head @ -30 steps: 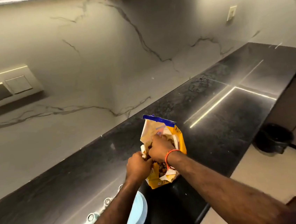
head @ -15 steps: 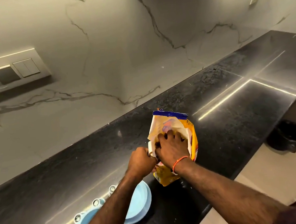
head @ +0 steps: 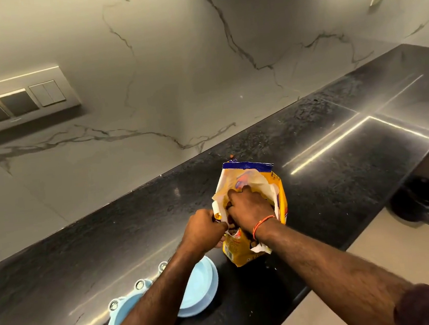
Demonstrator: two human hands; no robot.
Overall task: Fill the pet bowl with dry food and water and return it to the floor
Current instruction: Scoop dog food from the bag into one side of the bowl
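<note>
While the blue pet bowl (head: 195,291) waits on the dark table (head: 111,252) nearest the person, partly hidden under the left forearm, it shows no food or water in the part that can be seen. Just beyond the bowl, touching distance to its right, stands the yellow food bag (head: 255,211) with its torn top spread wide. The left hand (head: 202,229) pinches the bag's near-left edge, its grip pressed together on the white inner flap, holding the mouth open. The right hand (head: 247,206), marked by an orange wrist band (head: 263,224), is pushed down inside the bag; its fingers curl among the brown kibble, though whether they already hold a scoop of it I cannot tell.

Compared with a second ago, that hand has gone deeper, from working at the opening to reaching well into the food, and the bag stands a little more upright. My reading is that opening is finished and scooping is under way, so the bowl's food side should get its first handful soon; water and the return to the floor remain.

Farther past the bag, the table runs on beneath a marble wall (head: 172,74), and a black bin (head: 424,201) sits on the floor off the bag's right.
</note>
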